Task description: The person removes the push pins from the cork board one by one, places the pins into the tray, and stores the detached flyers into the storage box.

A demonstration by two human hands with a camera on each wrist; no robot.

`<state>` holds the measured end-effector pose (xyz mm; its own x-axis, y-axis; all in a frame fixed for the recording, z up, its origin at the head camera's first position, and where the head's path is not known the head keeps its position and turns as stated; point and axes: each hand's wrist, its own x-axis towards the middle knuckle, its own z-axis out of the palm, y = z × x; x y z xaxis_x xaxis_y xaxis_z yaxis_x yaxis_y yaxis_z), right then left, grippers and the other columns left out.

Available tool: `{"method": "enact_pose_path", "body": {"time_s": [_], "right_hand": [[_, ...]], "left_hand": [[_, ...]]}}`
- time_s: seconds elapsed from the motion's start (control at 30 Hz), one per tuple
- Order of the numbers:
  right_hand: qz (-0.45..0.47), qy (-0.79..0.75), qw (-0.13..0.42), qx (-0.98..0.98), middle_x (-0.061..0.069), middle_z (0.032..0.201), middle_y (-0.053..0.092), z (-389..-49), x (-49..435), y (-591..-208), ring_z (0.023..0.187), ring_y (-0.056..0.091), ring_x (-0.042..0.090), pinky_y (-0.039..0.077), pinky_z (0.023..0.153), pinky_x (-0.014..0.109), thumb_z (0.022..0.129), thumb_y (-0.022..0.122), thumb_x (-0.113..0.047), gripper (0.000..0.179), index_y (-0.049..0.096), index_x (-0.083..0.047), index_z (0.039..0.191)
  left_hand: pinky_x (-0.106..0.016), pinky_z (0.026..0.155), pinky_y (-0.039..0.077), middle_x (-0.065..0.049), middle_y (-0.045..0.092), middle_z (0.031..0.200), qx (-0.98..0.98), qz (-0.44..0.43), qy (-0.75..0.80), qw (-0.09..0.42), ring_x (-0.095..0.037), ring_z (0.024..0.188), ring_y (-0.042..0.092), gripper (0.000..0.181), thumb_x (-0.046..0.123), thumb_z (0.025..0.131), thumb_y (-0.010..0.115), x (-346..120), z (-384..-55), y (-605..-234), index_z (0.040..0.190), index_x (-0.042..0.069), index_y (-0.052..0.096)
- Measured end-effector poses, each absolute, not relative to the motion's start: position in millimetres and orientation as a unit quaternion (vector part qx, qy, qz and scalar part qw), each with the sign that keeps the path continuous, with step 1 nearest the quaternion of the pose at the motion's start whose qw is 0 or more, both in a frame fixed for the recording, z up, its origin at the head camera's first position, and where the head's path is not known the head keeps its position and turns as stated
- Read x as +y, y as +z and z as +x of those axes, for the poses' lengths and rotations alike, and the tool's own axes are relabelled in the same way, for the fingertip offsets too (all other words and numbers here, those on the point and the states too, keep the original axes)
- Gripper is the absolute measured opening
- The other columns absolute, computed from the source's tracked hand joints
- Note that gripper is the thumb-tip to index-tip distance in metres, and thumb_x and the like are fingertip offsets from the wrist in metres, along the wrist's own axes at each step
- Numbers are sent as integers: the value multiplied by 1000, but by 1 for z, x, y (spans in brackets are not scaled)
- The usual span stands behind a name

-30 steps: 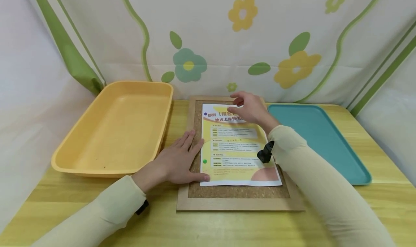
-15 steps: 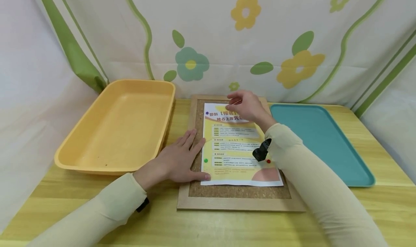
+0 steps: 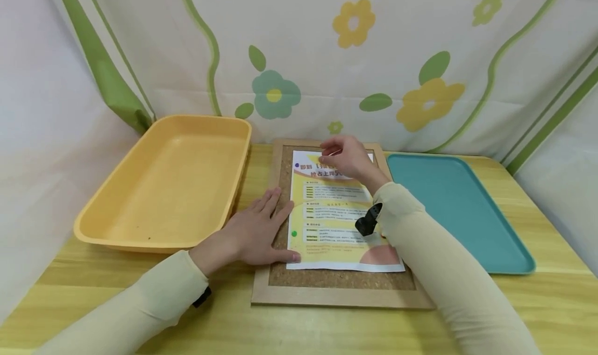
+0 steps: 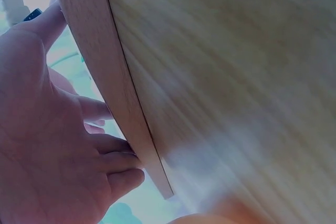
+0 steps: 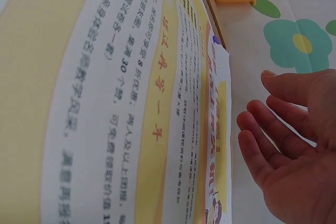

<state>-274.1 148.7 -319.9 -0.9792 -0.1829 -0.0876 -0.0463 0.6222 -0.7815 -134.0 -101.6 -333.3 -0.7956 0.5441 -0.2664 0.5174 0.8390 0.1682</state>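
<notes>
Poster on framed corkboard, with cork margin along near edge, spread, ungripping left hand across left rim, and loosely curved, unladen right hand over top; alongside, yellow tray with dark speck.

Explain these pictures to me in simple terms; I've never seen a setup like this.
There is no machine here: a person works with two bare hands. The wide picture comes from a camera on the head, looking forward and down; the two close ones come from a camera on each wrist. On the wooden table lie a framed cork board, a yellow tray and a teal tray. A printed flyer lies on the board. The left hand rests spread on the board's left side, thumb on the flyer. The right hand is over the flyer's top, with nothing visibly held.
</notes>
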Motion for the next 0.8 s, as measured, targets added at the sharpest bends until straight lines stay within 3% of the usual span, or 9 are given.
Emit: {"method": "enact_pose_path", "body": {"time_s": [0.8], "right_hand": [[-37,-485,109,867,11,129,70,-278,142,-329,117,66,27,53,100,39,102,73,-18,40,67,-9,140]], "left_hand": [[-52,134,22,-21,2,179,946,286,36,151,-37,168,5,116,86,89,56,-90,-136,-333,172,15,17]]}}
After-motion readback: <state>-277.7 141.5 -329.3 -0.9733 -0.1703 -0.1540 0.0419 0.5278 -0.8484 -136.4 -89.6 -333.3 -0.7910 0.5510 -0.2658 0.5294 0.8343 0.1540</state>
